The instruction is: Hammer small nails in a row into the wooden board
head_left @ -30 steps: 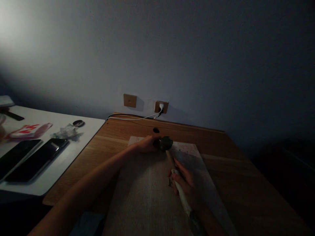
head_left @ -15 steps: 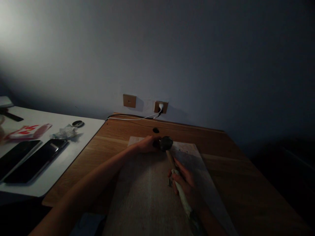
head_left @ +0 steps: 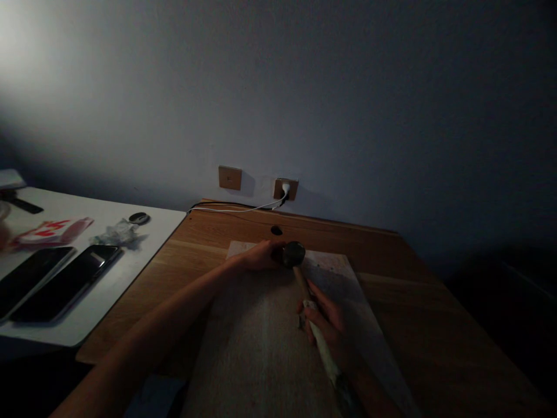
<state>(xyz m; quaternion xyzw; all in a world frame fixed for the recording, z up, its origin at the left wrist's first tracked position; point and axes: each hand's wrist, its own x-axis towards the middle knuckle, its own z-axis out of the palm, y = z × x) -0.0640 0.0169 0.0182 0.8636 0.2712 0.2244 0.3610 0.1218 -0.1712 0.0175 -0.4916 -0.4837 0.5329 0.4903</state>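
A hammer [head_left: 301, 280] with a dark rounded head and a pale wrapped handle is in my right hand [head_left: 328, 319], whose fingers close round the handle. The head is over the far part of a light wooden board [head_left: 248, 337]. Beside the hammer head, on its left, is my left hand [head_left: 263, 255], low over the board. Its fingertips are in shadow and partly behind the head, so what they hold, if anything, is hidden. Something small and dark also shows near my right fingers, too dim to name.
The board lies on a brown wooden table [head_left: 174, 261] against the wall. On a white table [head_left: 161, 232] at left lie two phones [head_left: 65, 284], a red-and-white packet [head_left: 52, 232], crumpled clear plastic [head_left: 117, 233] and a round dark lid-like item [head_left: 138, 218]. Cables run to a wall socket [head_left: 292, 191].
Almost nothing differs. Both hands and the hammer keep their places, and the whole view has shifted by only a few pixels.
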